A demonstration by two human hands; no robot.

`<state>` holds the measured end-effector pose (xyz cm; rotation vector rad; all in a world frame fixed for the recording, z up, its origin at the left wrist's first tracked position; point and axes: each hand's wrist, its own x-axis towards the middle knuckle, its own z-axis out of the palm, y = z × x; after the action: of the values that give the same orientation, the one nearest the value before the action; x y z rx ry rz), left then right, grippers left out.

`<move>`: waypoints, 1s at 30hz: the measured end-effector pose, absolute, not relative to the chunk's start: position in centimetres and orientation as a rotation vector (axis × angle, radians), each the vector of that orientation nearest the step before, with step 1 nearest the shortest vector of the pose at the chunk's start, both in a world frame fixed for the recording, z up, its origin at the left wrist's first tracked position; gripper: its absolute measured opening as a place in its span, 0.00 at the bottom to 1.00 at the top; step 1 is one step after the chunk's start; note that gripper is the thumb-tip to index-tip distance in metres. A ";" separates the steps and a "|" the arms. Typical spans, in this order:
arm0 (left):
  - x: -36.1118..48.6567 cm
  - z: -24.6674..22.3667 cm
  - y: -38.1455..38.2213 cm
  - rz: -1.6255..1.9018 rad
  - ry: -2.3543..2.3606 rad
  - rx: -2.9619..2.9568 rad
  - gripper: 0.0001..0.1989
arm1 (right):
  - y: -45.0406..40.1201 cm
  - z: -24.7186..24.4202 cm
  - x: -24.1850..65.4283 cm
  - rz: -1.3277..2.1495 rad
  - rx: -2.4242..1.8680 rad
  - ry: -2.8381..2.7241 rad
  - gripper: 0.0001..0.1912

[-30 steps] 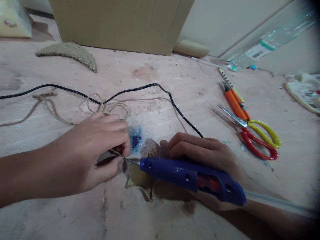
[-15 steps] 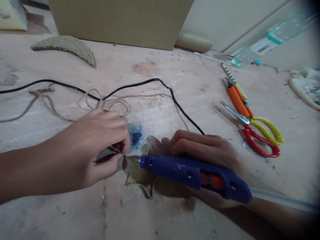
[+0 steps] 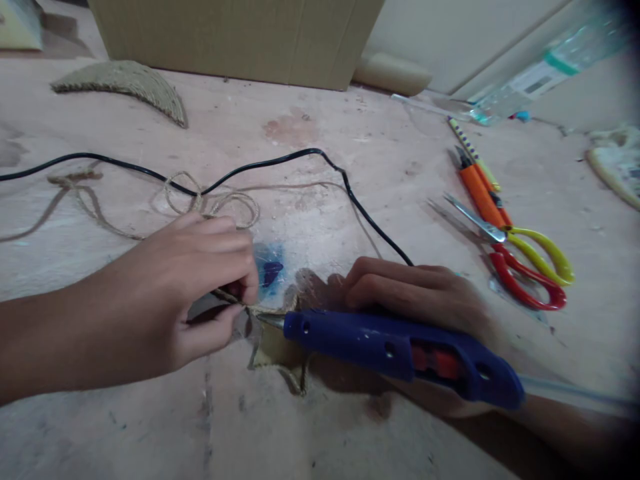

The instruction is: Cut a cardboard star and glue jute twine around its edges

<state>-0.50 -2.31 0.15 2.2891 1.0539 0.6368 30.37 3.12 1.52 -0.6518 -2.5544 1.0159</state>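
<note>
A blue glue gun (image 3: 360,340) lies in my right hand (image 3: 420,300), whose fingers wrap behind it. Its metal nozzle points left and rests at or just over the upper left part of a small star-shaped piece (image 3: 275,347) edged with twine. My left hand (image 3: 200,280) pinches the twine (image 3: 227,295) between thumb and forefinger at the star's upper left point. Loose twine loops (image 3: 235,207) lie beyond my left hand. Part of the star is hidden under the glue gun.
A black cable (image 3: 270,162) crosses the table (image 3: 150,440). Scissors (image 3: 537,267), an orange cutter (image 3: 483,197) and a dotted pencil (image 3: 473,153) lie right. Behind are a twine-covered crescent (image 3: 125,80), cardboard (image 3: 240,40), a roll (image 3: 393,73) and a plastic bottle (image 3: 530,83).
The glue gun and my right hand have shifted slightly right, the nozzle drawing a little away from my left fingertips. The camera view has also moved slightly.
</note>
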 end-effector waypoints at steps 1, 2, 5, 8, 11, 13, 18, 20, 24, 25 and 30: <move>-0.5 0.1 -2.3 0.641 1.055 2.287 0.06 | 3.1 1.5 30.4 1.007 -0.657 -2.555 0.22; -0.5 0.1 -2.4 0.647 1.058 2.286 0.06 | 3.2 1.5 30.4 0.999 -0.643 -2.556 0.22; -0.5 0.0 -2.4 0.645 1.066 2.289 0.06 | 3.2 1.4 30.4 0.985 -0.561 -2.562 0.21; -0.5 -0.1 -2.3 0.641 1.067 2.290 0.06 | 3.2 1.5 30.4 0.989 -0.572 -2.574 0.22; -0.5 -0.1 -2.3 0.648 1.070 2.276 0.06 | 3.1 1.9 30.4 1.001 -0.614 -2.584 0.23; -0.6 -0.1 -2.3 0.649 1.071 2.279 0.06 | 3.0 2.1 30.3 1.009 -0.582 -2.578 0.24; -0.6 -0.1 -2.3 0.623 1.073 2.309 0.06 | 3.1 2.4 30.7 1.054 -0.633 -2.604 0.22; -0.6 -0.1 -2.3 0.625 1.067 2.309 0.06 | 3.2 2.5 30.9 1.073 -0.656 -2.627 0.20; -0.5 -0.1 -2.2 0.623 1.067 2.318 0.06 | 3.1 2.5 31.1 1.103 -0.638 -2.578 0.22; -0.5 -0.1 -2.3 0.621 1.070 2.318 0.06 | 3.1 2.5 31.1 1.107 -0.636 -2.575 0.23; -0.6 0.0 -2.5 0.627 1.086 2.325 0.07 | 3.0 2.5 30.9 1.075 -0.634 -2.613 0.25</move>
<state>-0.59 -2.46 -0.02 2.3253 1.0859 0.6271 30.89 3.04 2.51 -0.6340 -2.6129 1.0745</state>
